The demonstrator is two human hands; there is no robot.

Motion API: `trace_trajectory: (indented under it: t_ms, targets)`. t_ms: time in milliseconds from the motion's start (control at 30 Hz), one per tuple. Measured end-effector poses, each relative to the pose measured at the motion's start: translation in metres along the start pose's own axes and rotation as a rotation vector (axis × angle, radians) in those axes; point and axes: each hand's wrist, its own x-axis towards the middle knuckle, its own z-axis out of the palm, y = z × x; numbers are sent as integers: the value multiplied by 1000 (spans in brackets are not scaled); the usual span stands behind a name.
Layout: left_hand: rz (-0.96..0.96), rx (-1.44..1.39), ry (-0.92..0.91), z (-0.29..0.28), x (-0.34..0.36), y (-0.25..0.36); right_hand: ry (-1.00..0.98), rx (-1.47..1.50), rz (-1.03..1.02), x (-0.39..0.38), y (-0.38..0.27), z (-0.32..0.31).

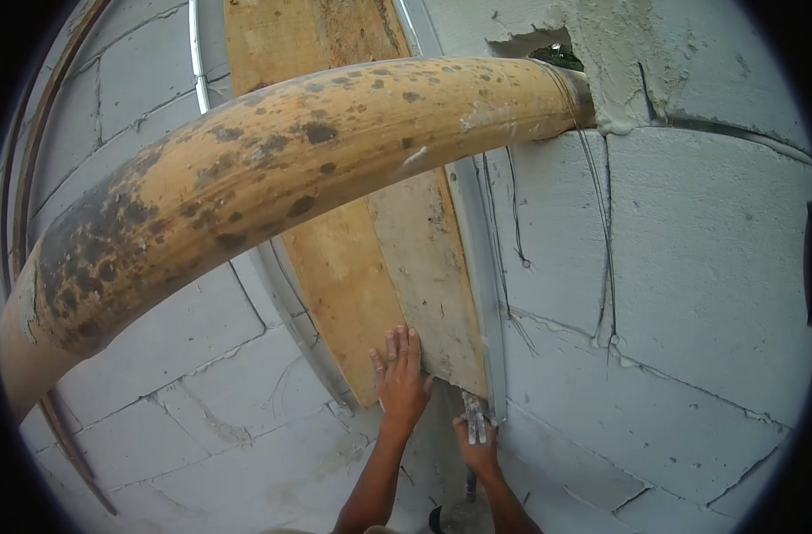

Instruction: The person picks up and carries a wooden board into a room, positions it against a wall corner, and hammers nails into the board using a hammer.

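Note:
My left hand (401, 384) lies flat with its fingers stretched out, pressed against the lower end of an upright plywood board (339, 329). Beside that board stands a greyer, weathered plank (428, 276) with a rough lower edge. Just below the plank's lower right corner, my right hand (479, 452) is closed round a metal tool. The tool has a light grey, two-pronged head (475, 422) that reaches up close to the plank. Something dark, perhaps its handle, shows below the fist; its exact kind I cannot make out.
A thick, spotted wooden pole (281, 160) slants across in front, running into a hole in the block wall (709, 258). Metal strips (477, 258) line the boards on both sides. Thin wires (606, 240) dangle on the right; dark bars (36, 142) stand at left.

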Motion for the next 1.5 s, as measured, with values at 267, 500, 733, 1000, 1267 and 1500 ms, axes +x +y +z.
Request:
trace_trajectory:
  t_ms: [267, 500, 733, 1000, 1267, 1500]
  targets:
    - [28, 51, -66, 1, -4, -1, -303, 95, 198, -39, -83, -3]
    - [40, -31, -4, -6, -7, -4, -182, -147, -686, 46, -179, 48]
    - [-169, -561, -158, 58, -35, -44, -91, -332, -506, 84, -208, 102]
    - [-76, -561, -185, 59, -40, -48, -93, -267, -331, 107, -202, 104]
    - [418, -240, 73, -38, -29, -61, -73, -176, -254, 106, -210, 102]
    - [358, -319, 594, -69, 24, -80, -102, -73, -230, 98, -230, 96]
